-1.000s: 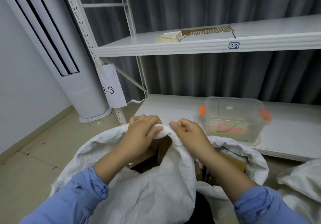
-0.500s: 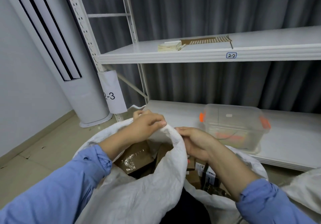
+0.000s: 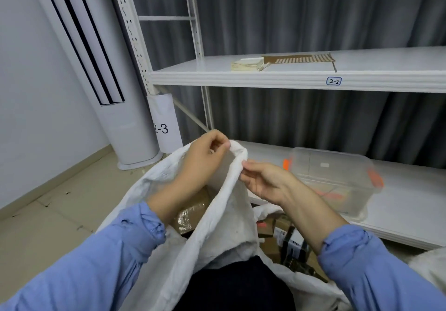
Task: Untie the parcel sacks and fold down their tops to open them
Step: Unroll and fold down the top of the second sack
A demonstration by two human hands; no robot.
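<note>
Standing on the floor [image 3: 48, 216] just in front of the low shelf [image 3: 410, 216], the sack [image 3: 224, 226] fills the bottom middle of the view. It is white woven plastic, limp, creased and faintly soiled on the inside. Its mouth is untied and gapes wide, and one stretch of the rim [image 3: 237, 151] is pulled up into a peak between the two hands. The left hand [image 3: 202, 163] is at the top of that peak, its fingers curled and the cloth pinched between thumb and fingertips. The right hand [image 3: 265, 180] is just beside and slightly below, thumb and forefinger nipping the same edge, the other fingers loosely bent. From the peak the cloth falls toward the person in a long fold, and the far wall of the sack sags outward on the left. Inside lie brown parcels [image 3: 190, 211], one wrapped in shiny tape, with more boxes on the right. At the right edge a bit of white cloth [image 3: 429, 262] may be a second sack, though too little shows to be sure. A clear tub [image 3: 337, 180] with orange clips sits on the shelf behind the right hand.
</note>
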